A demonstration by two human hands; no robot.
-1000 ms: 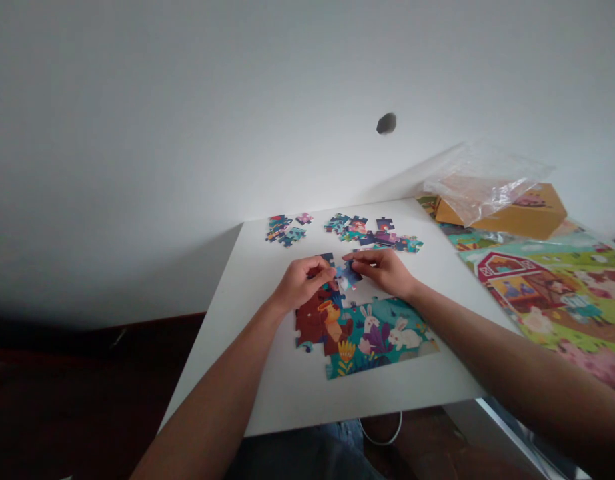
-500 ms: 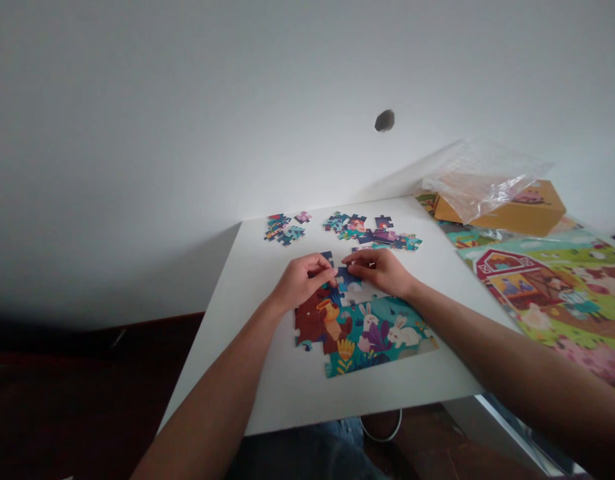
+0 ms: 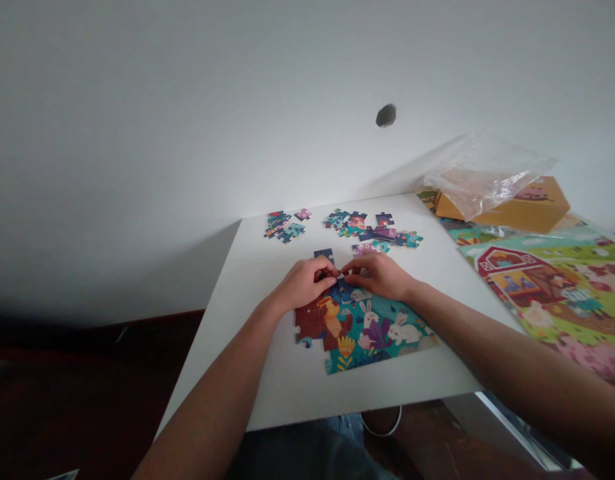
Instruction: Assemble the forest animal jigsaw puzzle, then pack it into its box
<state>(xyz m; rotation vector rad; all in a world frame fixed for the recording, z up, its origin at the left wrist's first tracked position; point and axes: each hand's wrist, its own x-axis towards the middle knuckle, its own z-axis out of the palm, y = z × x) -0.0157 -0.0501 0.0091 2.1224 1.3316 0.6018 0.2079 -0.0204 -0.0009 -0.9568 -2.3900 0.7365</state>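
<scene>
Join: While the dark-blue cardboard jigsaw piece (image 3: pixel 344 289) lies at the far edge of the part-built colourful animal puzzle (image 3: pixel 370 330), I seem to be seating it.
Left hand (image 3: pixel 306 280): fingers narrow; grip, I cannot tell.
Right hand (image 3: pixel 380 274): narrow at the piece, grip unclear.
Next press: likely calls for level alignment.

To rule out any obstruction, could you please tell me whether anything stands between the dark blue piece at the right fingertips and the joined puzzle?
Nothing visible does: the dark blue piece by the right hand appears to touch the joined puzzle, and the loose pieces lie farther back.
</scene>
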